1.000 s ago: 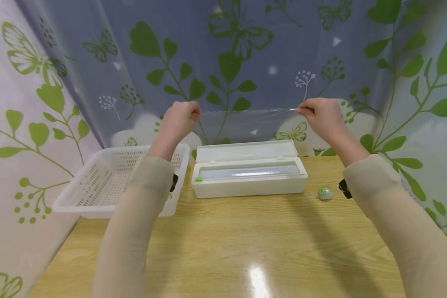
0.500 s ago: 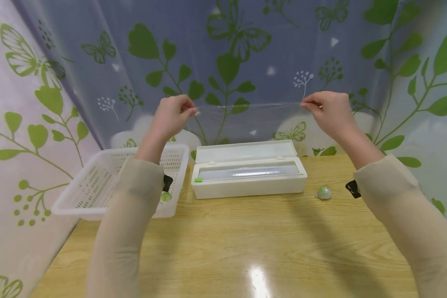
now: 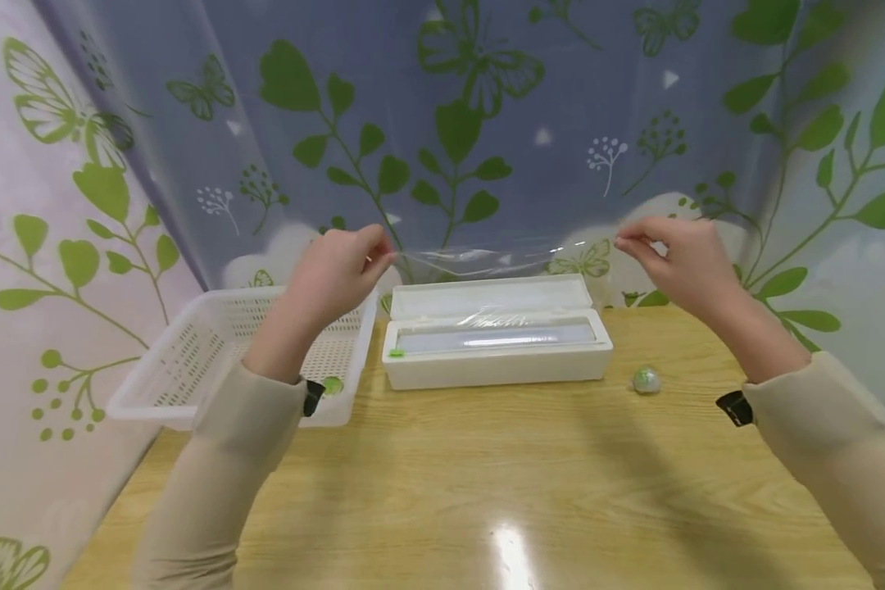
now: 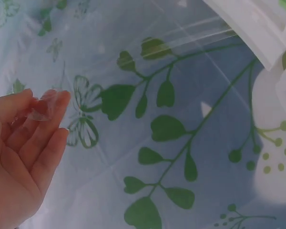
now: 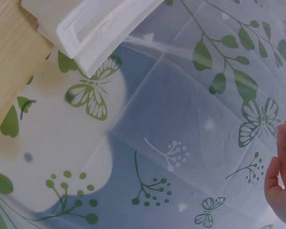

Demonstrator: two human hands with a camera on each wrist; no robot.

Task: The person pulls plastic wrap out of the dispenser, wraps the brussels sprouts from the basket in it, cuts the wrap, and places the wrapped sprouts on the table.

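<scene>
Between my two hands stretches a sheet of clear cling film (image 3: 479, 260), sagging a little above the back of a long white box (image 3: 494, 370). My left hand (image 3: 332, 274) pinches the film's left corner; in the left wrist view a crumpled bit of film (image 4: 42, 109) shows at the fingers (image 4: 47, 152). At the other corner my right hand (image 3: 682, 260) pinches the film between thumb and fingertips. The right wrist view shows only part of that hand (image 5: 282, 183), at its edge. The box's lid (image 3: 490, 297) is raised, and a film roll (image 3: 497, 337) lies inside.
A white perforated basket (image 3: 136, 406) stands left of the box, with a small green item (image 3: 332, 385) inside. Right of the box, a small green-and-white ball (image 3: 645, 380) that looks wrapped sits on the wooden table (image 3: 487, 467). A patterned curtain (image 3: 383, 98) hangs behind.
Both hands rise slightly with the film at first, then come down lower than before and a little farther apart. Film wrinkles now show in front of the raised lid. The box stays put.
</scene>
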